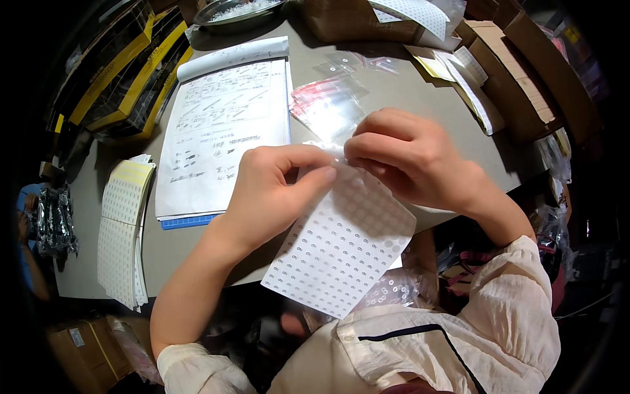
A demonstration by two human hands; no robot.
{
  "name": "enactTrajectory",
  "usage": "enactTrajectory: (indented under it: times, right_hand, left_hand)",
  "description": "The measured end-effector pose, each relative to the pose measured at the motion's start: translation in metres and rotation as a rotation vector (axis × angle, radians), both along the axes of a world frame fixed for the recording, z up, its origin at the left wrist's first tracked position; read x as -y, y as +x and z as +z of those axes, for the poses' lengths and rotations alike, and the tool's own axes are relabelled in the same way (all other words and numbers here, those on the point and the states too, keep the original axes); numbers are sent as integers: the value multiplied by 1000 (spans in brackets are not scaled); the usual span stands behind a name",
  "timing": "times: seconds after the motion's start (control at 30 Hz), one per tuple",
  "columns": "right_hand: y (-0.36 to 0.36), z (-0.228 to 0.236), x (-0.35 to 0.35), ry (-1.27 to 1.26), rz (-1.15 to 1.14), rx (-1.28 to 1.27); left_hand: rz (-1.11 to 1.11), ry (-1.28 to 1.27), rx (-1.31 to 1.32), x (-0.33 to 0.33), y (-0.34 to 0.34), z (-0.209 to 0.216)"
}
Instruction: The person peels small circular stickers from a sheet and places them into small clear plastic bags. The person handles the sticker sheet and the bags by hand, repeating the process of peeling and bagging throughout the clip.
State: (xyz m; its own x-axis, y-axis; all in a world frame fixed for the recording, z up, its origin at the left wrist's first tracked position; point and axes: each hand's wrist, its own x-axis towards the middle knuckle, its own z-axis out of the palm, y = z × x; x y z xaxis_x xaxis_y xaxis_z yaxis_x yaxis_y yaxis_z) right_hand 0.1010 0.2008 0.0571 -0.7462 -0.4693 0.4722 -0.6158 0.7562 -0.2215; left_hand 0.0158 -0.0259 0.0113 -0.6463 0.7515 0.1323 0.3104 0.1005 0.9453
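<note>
My left hand (pixel 272 187) pinches the top edge of a white sheet of small round stickers (pixel 335 253), which hangs down over the table's near edge toward my lap. Rows of printed circles cover its lower part; the upper right part shows plain round spots. Close beside the left fingertips, my right hand (pixel 413 157) is closed with its fingertips together at the sheet's top. Whatever those fingertips hold is hidden. Just beyond both hands lies a stack of clear zip bags (pixel 331 102) with red edges.
A written notepad (pixel 223 131) lies to the left, with more sticker sheets (pixel 121 223) beyond it. Cardboard boxes (pixel 512 72) stand far right, a metal bowl (pixel 236 13) far left. A clear bag of small white rings (pixel 394 289) rests near my lap. Another person (pixel 29 223) is at the left edge.
</note>
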Motion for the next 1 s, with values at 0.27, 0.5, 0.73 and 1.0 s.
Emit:
enactTrajectory:
  times: [0.27,0.5,0.73,1.0]
  right_hand:
    - [-117,-26,-145,-206,-304,5]
    - [-124,-58,-170,-128,-312,182]
    - [-14,-55,-116,91,-316,-84]
    - [36,-1,-92,-902,-234,759]
  left_hand:
    - [74,14,48,-8,-6,-6]
    - [98,3,34,-3,-6,-2]
    - [76,-21,41,-3,-3,-4]
    - [73,30,162,-5,-4,-8]
